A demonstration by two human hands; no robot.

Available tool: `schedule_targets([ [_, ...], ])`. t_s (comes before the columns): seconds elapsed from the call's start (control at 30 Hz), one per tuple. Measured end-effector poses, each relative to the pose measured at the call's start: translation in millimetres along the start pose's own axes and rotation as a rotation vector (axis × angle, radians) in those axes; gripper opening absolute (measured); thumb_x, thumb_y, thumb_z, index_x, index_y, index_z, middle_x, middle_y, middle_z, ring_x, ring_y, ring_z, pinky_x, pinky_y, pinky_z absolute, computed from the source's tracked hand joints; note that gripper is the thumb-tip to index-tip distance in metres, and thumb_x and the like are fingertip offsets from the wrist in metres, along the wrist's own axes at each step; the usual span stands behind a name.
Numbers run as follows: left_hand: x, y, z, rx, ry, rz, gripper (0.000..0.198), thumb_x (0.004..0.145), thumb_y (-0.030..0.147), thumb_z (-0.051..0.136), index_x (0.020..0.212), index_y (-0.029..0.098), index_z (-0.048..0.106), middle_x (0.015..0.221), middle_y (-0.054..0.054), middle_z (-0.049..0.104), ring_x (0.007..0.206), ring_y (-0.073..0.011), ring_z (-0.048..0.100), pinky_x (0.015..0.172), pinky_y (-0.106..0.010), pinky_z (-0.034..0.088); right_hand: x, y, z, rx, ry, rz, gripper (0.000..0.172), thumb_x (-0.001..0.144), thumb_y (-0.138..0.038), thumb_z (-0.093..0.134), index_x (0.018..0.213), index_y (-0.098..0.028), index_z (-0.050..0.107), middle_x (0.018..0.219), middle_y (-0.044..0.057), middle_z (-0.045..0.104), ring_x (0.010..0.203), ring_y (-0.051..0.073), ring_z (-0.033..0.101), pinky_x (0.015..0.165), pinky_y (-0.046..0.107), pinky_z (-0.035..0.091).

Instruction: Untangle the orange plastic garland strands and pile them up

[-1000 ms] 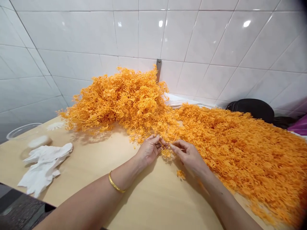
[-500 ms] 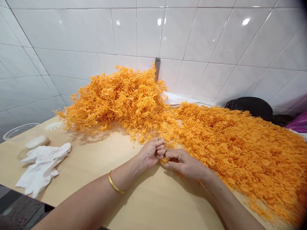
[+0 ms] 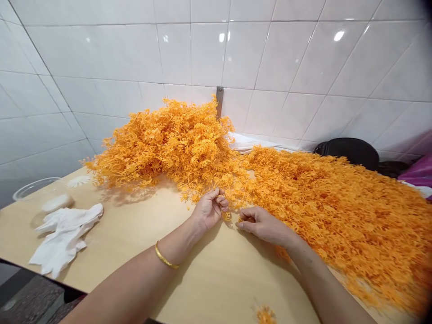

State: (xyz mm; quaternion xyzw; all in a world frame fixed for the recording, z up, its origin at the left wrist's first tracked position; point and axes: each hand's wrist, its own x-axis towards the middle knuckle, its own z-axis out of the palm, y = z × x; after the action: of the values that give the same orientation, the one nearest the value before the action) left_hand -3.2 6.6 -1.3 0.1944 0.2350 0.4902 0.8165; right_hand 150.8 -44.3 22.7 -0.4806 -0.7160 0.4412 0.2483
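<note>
Tiled wall (image 3: 270, 54) behind tan table (image 3: 135, 261) | left hand (image 3: 208, 209): curled closed on orange sprig (image 3: 227, 217), just in front of tall orange heap (image 3: 175, 139) | right hand (image 3: 261, 225): pinched nearly closed, seemingly on small orange bit (image 3: 240, 219) | risk: sprig could snag in heap's tangle, may snap if yanked; blurred orange piece (image 3: 266, 315), bottom of view, easily lost if knocked

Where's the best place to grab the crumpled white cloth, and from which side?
I'd pinch the crumpled white cloth at its narrow upper-right end, coming in from the right. That end juts toward the left hand, away from both the splayed lower part and the pale rounded object at its far edge.
</note>
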Motion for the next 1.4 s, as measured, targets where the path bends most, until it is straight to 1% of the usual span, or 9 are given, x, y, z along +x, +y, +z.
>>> schedule_targets([
  [0.23, -0.4, 0.5, 1.4, -0.043, 0.047, 0.031, 0.018, 0.081, 0.020, 0.037, 0.064, 0.014, 0.043, 0.048, 0.004, 0.032, 0.044, -0.0071, 0.038, 0.043, -0.018, 0.032, 6.2, -0.8, 13.2, -0.124, 0.146, -0.072, 0.022, 0.068, -0.036, 0.055, 0.061, -0.015, 0.055, 0.056, -0.003, 0.043, 0.051, 0.008, 0.033, 0.046, 0.020, 0.023],
  [0.5, -4.4, -5.7, 3.9, -0.103, 0.028, -0.023, 0.017, 0.080, 0.020, 0.039, 0.065, 0.014, 0.044, 0.049, 0.003, 0.035, 0.048, -0.0085, 0.044, 0.047, -0.020, 0.040, 19.5, 4.8, 39.3, -0.081, 0.355, -0.045, 0.029, 0.070, -0.033, 0.051, 0.049, -0.016, 0.043, 0.049, -0.006, 0.028, 0.047, 0.007, 0.026, 0.044, 0.021, 0.019],
  [0.7, -5.7, -2.8, 4.4, -0.032, -0.005, -0.197, 0.030, 0.084, 0.029, 0.032, 0.060, 0.014, 0.042, 0.039, 0.008, 0.018, 0.029, -0.0035, 0.018, 0.029, -0.015, 0.010, 9.9, -2.2, 27.9, 0.050, 0.061, -0.105, 0.021, 0.071, -0.025, 0.049, 0.052, -0.016, 0.044, 0.049, -0.006, 0.031, 0.047, 0.006, 0.025, 0.044, 0.021, 0.019],
  [0.8, -5.2, 7.5, 4.3, 0.055, -0.022, -0.255, 0.032, 0.084, 0.032, 0.032, 0.061, 0.014, 0.043, 0.039, 0.009, 0.017, 0.028, -0.0028, 0.015, 0.030, -0.015, 0.005, -1.4, -11.7, 17.3, 0.101, -0.250, -0.067, 0.024, 0.069, -0.029, 0.054, 0.051, -0.016, 0.042, 0.048, -0.007, 0.031, 0.044, 0.005, 0.025, 0.043, 0.020, 0.019],
  [0.87, -3.5, 15.0, 1.7, 0.097, -0.023, -0.266, 0.033, 0.084, 0.034, 0.032, 0.060, 0.014, 0.042, 0.039, 0.009, 0.017, 0.028, -0.0027, 0.015, 0.031, -0.014, 0.005, -6.8, -17.2, 8.9, 0.081, -0.345, -0.074, 0.028, 0.068, -0.031, 0.056, 0.050, -0.017, 0.040, 0.048, -0.007, 0.030, 0.045, 0.005, 0.025, 0.043, 0.020, 0.020],
  [1.1, 0.1, 15.9, -10.4, 0.128, -0.074, -0.218, 0.032, 0.083, 0.036, 0.033, 0.063, 0.013, 0.045, 0.040, 0.008, 0.019, 0.031, -0.0037, 0.021, 0.033, -0.014, 0.011, -24.8, -23.6, -12.8, -0.096, 0.142, -0.115, 0.028, 0.075, -0.032, 0.047, 0.053, -0.018, 0.037, 0.051, -0.005, 0.029, 0.047, 0.008, 0.029, 0.044, 0.022, 0.023],
  [1.23, 0.0, 15.8, -9.9, 0.095, -0.028, -0.195, 0.032, 0.084, 0.036, 0.031, 0.063, 0.014, 0.044, 0.041, 0.006, 0.022, 0.031, -0.0044, 0.022, 0.032, -0.015, 0.011, -61.7, -25.3, 22.0, -0.460, 0.342, -0.161, 0.019, 0.080, -0.027, 0.041, 0.062, -0.019, 0.042, 0.066, 0.001, 0.045, 0.059, 0.012, 0.043, 0.053, 0.024, 0.032],
  [1.33, -2.1, 18.7, -6.2, 0.041, -0.036, -0.181, 0.033, 0.084, 0.035, 0.029, 0.063, 0.014, 0.043, 0.041, 0.006, 0.024, 0.032, -0.0052, 0.024, 0.032, -0.016, 0.013, -81.7, -12.2, 58.8, -0.648, 0.245, -0.288, 0.013, 0.080, -0.020, 0.039, 0.068, -0.019, 0.045, 0.074, 0.005, 0.047, 0.061, 0.012, 0.044, 0.053, 0.024, 0.034],
  [1.4, -4.6, 21.1, -2.6, 0.006, -0.054, -0.154, 0.034, 0.085, 0.034, 0.027, 0.063, 0.014, 0.043, 0.041, 0.005, 0.025, 0.032, -0.0057, 0.024, 0.031, -0.016, 0.014, -82.0, 1.6, 72.2, -0.842, 0.273, -0.339, 0.012, 0.078, -0.014, 0.040, 0.069, -0.018, 0.046, 0.072, 0.005, 0.047, 0.062, 0.014, 0.043, 0.053, 0.025, 0.033],
])
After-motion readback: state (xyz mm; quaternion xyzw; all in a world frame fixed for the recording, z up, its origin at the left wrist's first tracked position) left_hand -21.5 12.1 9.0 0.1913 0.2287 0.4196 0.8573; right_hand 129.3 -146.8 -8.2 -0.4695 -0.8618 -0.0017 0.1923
